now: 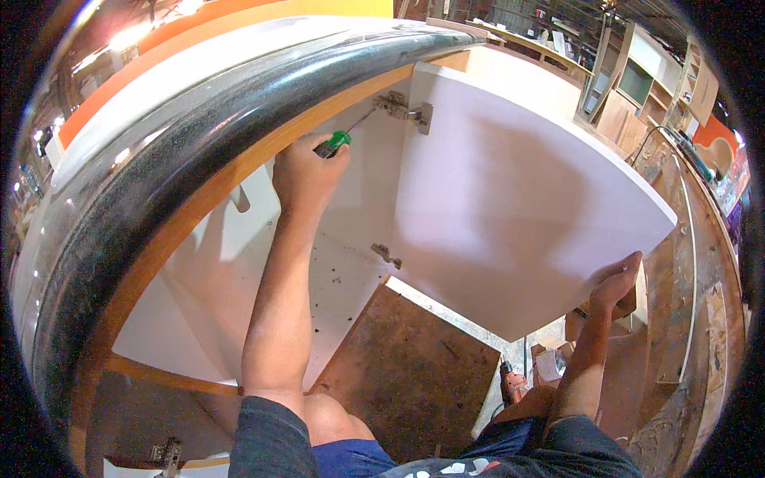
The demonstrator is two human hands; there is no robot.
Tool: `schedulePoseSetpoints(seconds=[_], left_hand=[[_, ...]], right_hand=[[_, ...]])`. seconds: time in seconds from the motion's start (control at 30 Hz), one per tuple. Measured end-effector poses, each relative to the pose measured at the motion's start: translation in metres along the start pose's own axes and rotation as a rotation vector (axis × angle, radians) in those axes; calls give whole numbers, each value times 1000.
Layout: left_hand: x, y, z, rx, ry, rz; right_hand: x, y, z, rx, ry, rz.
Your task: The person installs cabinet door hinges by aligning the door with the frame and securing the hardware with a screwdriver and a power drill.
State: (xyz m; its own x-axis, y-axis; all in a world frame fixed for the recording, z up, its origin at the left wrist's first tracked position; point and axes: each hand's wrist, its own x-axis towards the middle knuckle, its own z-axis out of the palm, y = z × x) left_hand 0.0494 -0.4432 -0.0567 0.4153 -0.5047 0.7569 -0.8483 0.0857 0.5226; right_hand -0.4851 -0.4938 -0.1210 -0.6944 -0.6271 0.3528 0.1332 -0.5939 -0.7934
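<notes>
L hand [307, 171]: fingers wrapped rd green screwdriver [336, 143], tip at upper hinge [392, 104] just past them.
R hand [615, 283]: at white door [510, 207] edge; I couldn't tell grip.
Door: spread btwn L & R fingers, blocked my view behind.
Drill [511, 384]: below R fingers.

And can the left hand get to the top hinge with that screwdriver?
Probably yes: the left hand holds the screwdriver with its tip right by the hinge, and the door stands open, so nothing seems to be in the way.
</notes>
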Motion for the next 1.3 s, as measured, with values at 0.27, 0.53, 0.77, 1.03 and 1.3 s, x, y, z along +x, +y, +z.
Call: schedulePoseSetpoints(seconds=[0.27, 0.53, 0.77, 1.03, 1.3], left_hand=[[-3, 2, -2, -53, -17, -18], [-2, 5, -2, -62, -37, -21], [-3, 7, -1, -25, -31, -16], [-3, 7, -2, -57, -13, -23], [-5, -1, 3, -48, 25, 37]], right_hand=[[-5, -6, 3, -16, 41, 94], [-4, -4, 1, -14, -11, 4], [1, -2, -2, 33, -12, 12], [-3, -4, 2, -34, -11, -20], [-2, 0, 3, 50, -42, -29]])
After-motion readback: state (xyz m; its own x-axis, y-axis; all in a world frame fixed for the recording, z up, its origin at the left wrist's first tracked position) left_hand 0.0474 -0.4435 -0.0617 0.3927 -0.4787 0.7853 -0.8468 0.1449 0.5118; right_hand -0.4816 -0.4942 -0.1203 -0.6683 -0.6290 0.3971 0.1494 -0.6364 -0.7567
